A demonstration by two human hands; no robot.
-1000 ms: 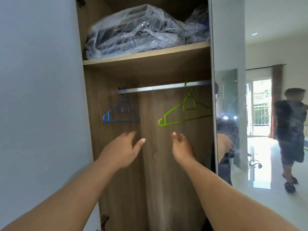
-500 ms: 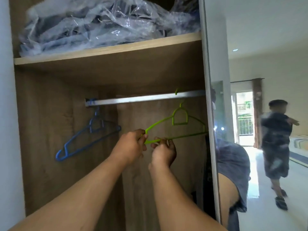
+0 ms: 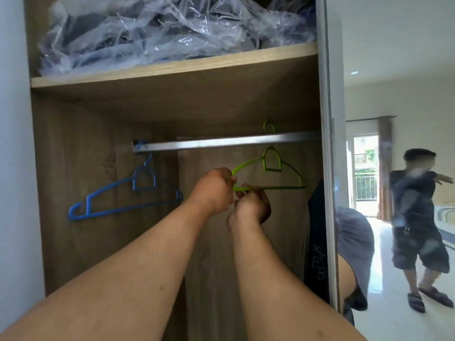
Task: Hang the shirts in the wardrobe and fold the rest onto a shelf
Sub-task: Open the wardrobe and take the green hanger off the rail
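A green plastic hanger (image 3: 275,168) hangs by its hook on the metal rail (image 3: 221,143) inside the wooden wardrobe. My left hand (image 3: 211,191) grips the hanger's left tip. Just below and to the right, my right hand (image 3: 252,205) pinches the hanger's bottom bar near that same end. A blue hanger (image 3: 128,193) hangs tilted at the rail's left end. A dark garment (image 3: 316,242) hangs at the right side of the wardrobe, partly hidden by the door edge.
A wooden shelf (image 3: 172,70) above the rail holds dark items wrapped in clear plastic (image 3: 160,30). A mirrored door (image 3: 394,193) stands at the right and reflects a room with a person. A white wall (image 3: 12,168) bounds the left.
Both hands rose from open air to the green hanger and took hold of its left end. The view moved closer to the wardrobe.
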